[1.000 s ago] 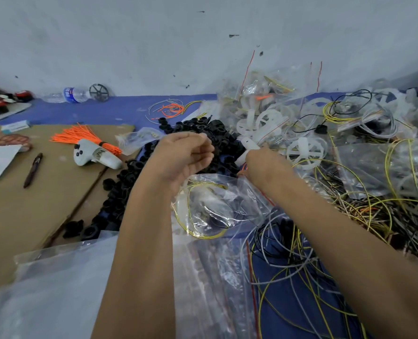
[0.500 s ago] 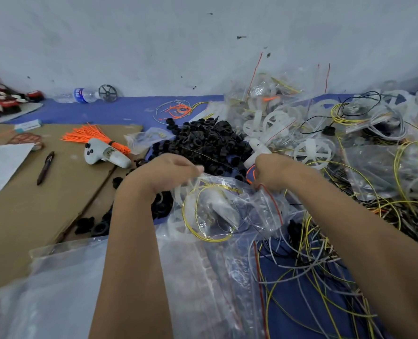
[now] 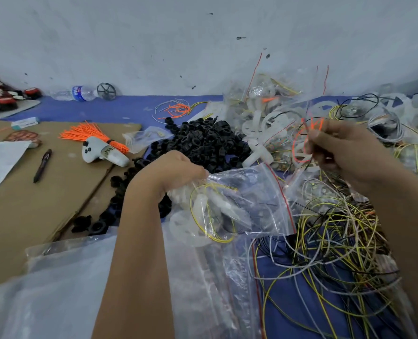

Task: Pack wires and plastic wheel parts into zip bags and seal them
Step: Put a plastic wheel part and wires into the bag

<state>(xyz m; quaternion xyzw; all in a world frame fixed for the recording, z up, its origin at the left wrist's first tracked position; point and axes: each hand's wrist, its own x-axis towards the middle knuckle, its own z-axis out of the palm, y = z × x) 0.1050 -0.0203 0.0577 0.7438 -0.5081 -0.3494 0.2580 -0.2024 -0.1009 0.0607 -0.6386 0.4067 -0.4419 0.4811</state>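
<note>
Both hands busy: left hand [image 3: 178, 170] pinches zip bag [image 3: 242, 204] corner, right hand [image 3: 345, 152] (2 o'clock) pinches orange wire [image 3: 298, 145]. Next, probably feed it through the bag mouth.

Two hands [image 3: 178, 171], one pen [image 3: 42, 165], one bottle [image 3: 77, 93]

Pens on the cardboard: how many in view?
1. A dark pen lies on the cardboard at left, between the white paper and the white controller. Others could be hidden under clutter.

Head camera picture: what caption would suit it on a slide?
Left hand holds a zip bag while right hand pinches an orange wire.
</note>
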